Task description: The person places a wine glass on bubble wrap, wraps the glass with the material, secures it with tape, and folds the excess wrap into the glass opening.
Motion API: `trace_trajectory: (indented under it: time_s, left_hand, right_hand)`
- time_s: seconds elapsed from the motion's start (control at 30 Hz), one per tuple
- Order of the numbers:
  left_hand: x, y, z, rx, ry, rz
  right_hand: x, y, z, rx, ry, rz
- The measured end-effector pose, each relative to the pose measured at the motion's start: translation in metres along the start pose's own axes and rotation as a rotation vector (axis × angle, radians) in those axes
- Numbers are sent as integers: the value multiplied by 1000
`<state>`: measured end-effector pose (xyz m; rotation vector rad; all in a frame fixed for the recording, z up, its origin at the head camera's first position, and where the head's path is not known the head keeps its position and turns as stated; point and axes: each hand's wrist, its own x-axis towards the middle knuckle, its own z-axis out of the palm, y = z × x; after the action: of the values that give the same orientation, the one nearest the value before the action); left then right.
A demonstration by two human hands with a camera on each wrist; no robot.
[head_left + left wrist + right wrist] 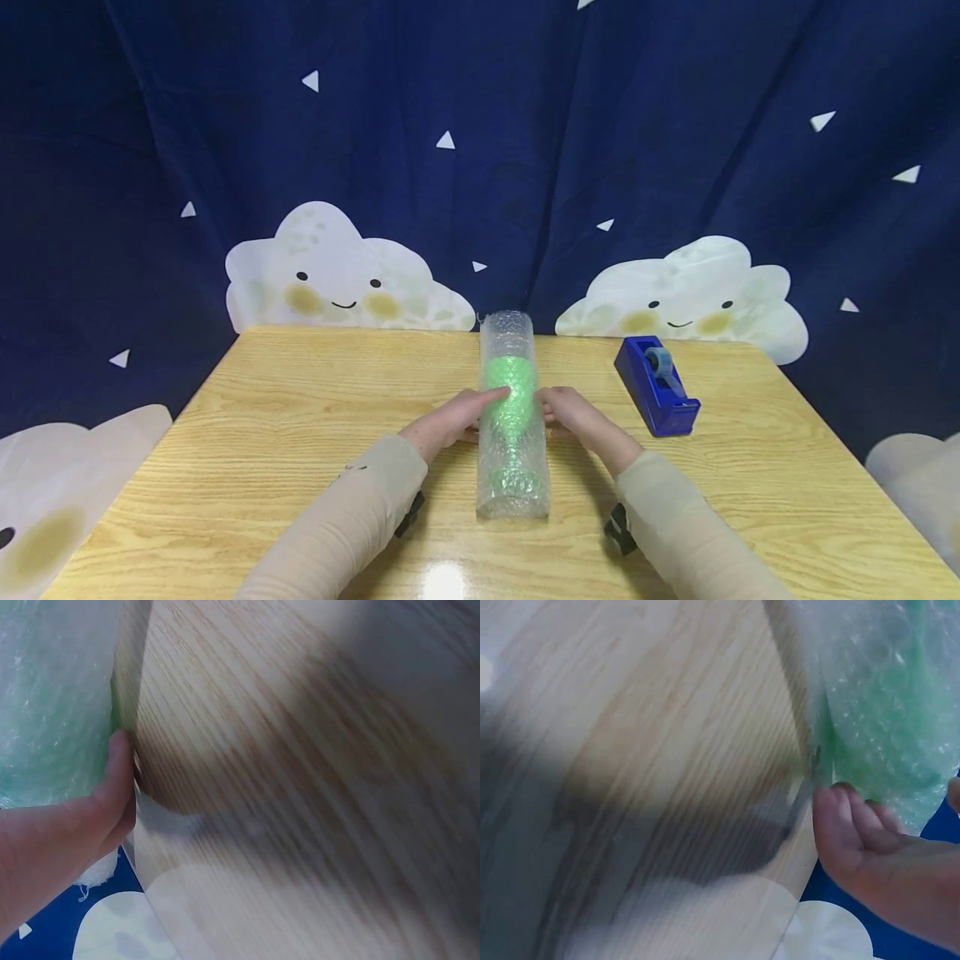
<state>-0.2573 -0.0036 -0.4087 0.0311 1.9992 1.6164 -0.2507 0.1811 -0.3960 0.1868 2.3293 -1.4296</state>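
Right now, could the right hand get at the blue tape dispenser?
Probably yes: the right hand is beside the bubble-wrapped bundle, and nothing visible stands between that hand and the blue tape dispenser.

Both long sleeves (345,521) are pale cream, with small black devices (408,515) showing beneath them.

Wooden table (322,392), bubble-wrapped green bundle (513,442), blue tape dispenser (647,393)

Bubble wrap (513,498) beside the left hand (456,417) blurs the green item (522,414) inside; I can't tell its shape.
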Motion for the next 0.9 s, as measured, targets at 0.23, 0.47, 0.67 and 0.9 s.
trace_trajectory:
  time_s: [0.23, 0.47, 0.67, 0.9]
  left_hand:
    - [0, 1, 0, -22, 12, 0]
    - [2, 0, 0, -58, -2, 21]
    - [3, -2, 0, -7, -20, 36]
    - [3, -2, 0, -15, -26, 27]
  right_hand:
    - [1, -5, 2, -145, 75, 19]
    - [-1, -6, -1, -89, 46, 42]
    - [0, -4, -2, -45, 41, 46]
    - [3, 1, -2, -24, 71, 57]
